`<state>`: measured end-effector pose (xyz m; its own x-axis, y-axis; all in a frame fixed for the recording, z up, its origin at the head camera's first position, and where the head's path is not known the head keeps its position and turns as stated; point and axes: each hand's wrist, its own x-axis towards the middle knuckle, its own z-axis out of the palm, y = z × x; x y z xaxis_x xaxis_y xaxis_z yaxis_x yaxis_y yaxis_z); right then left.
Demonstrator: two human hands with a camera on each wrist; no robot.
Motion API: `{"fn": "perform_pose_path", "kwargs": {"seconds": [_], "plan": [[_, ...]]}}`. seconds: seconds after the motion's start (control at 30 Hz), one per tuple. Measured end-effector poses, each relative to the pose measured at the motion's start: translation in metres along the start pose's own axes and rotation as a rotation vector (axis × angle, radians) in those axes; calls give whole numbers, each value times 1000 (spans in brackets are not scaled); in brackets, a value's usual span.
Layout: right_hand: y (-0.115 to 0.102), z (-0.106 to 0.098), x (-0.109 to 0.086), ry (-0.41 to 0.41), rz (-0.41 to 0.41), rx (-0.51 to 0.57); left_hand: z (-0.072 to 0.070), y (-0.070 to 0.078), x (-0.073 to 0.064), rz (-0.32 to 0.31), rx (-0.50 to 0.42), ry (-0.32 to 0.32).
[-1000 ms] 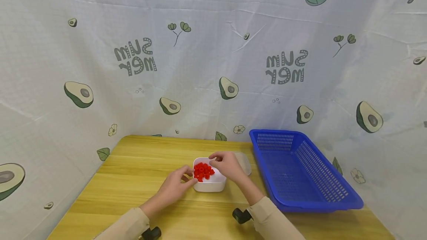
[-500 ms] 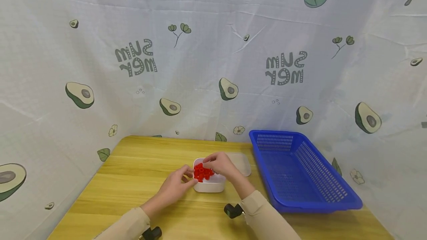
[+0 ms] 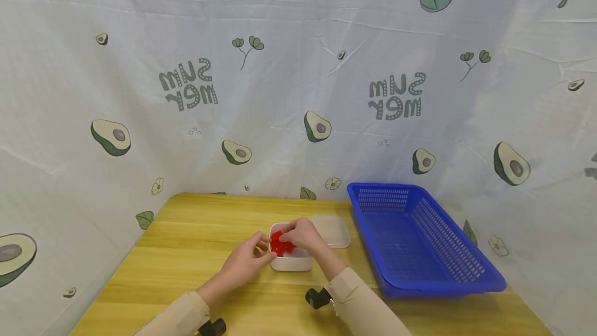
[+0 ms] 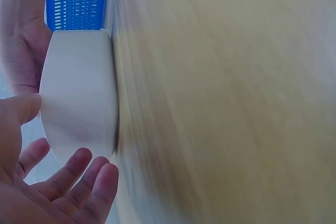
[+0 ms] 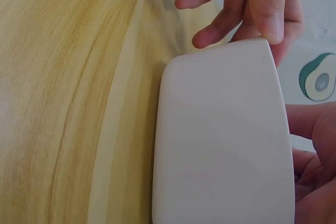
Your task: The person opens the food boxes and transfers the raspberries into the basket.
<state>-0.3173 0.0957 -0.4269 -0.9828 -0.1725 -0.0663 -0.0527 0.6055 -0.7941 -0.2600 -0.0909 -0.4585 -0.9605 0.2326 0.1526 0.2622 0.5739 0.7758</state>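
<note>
A small white box [image 3: 290, 264] stands on the wooden table, with a heap of little red pieces [image 3: 279, 248] at its left end. My left hand [image 3: 244, 261] steadies that end, thumb on the near corner and fingers round the side. In the right wrist view the left thumb [image 5: 270, 24] presses the rim. From the right, my right hand [image 3: 302, 233] reaches over the box with bent fingers down among the red pieces. Its fingertips are partly hidden, and I cannot tell whether they pinch a piece. The box wall hides the contents in both wrist views.
A flat translucent lid [image 3: 333, 232] lies just behind and right of the box. Farther right stands a large blue plastic basket [image 3: 426, 245]. A patterned cloth [image 3: 275, 92] hangs behind the table [image 3: 200, 232]. A black wrist device [image 3: 318, 298] hangs below the right sleeve.
My right hand has moved left and lower, from over the box's right part to the red pieces, uncovering more of the lid. My left hand has stayed at the box.
</note>
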Motion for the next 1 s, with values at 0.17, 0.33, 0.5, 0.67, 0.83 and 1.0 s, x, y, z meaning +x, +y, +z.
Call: {"fn": "perform_pose_path", "kwargs": {"seconds": [0.17,0.33,0.5,0.67,0.83,1.0], "plan": [[0,3,-1,16,9,17,1,-1,0,-3,1,-5],[0,5,0,31,23,24,0,0,0,6,6,-7],[1,8,1,35,52,42,-1,0,0,8,14,-4],[1,11,1,52,77,50,-1,0,-1,9,22,0],[-1,14,-1,83,75,44,-1,2,-1,8,22,0],[1,16,0,103,77,16,-1,3,-1,-6,21,-2]]}}
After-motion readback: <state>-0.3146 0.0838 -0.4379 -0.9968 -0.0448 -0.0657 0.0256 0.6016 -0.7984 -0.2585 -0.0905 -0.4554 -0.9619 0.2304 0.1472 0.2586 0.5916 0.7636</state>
